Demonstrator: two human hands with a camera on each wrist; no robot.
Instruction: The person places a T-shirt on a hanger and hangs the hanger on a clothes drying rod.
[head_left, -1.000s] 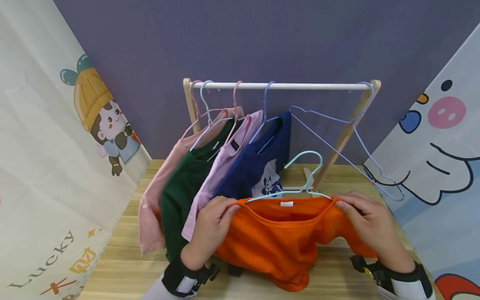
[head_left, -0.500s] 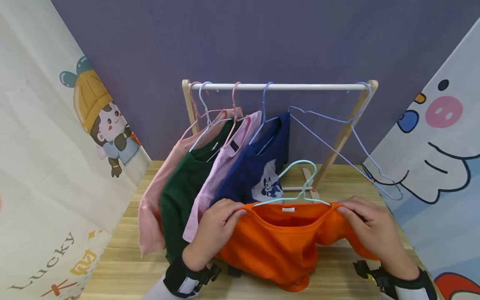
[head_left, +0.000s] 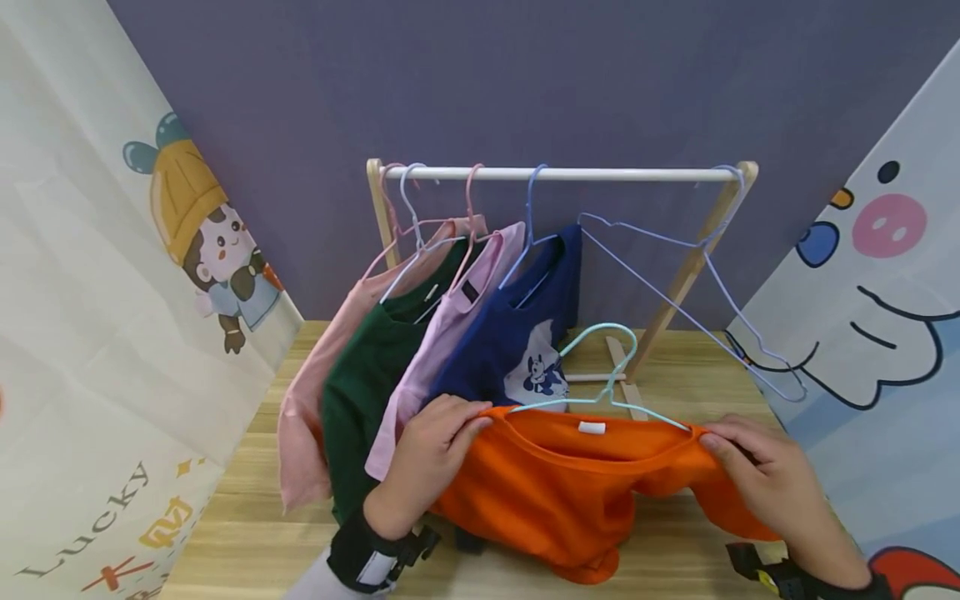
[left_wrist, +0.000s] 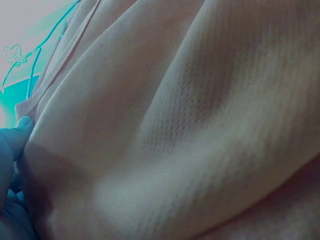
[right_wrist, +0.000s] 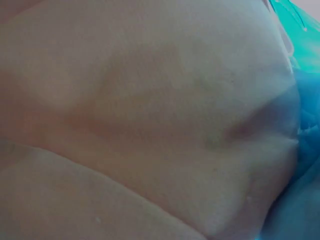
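An orange shirt is stretched between both hands in the head view, its neckline facing up with a white label inside. My left hand pinches the shirt's left shoulder beside the collar. The right shoulder is pinched by my right hand. A mint-green hanger sits inside the neckline, its hook standing up above the collar and its arm ends hidden in the cloth. In the left wrist view, shirt fabric fills most of the picture, with fingertips at its left edge. Fabric likewise covers the right wrist view.
Behind the shirt stands a small clothes rack with a white rail. From it hang a pink shirt, a dark green shirt, a lilac shirt and a navy shirt. A bare lavender hanger hangs at the right end.
The mint-green hanger and the orange collar have come down toward me. My right hand has moved right and nearer, pulling the neckline wider; the left hand has shifted slightly right.
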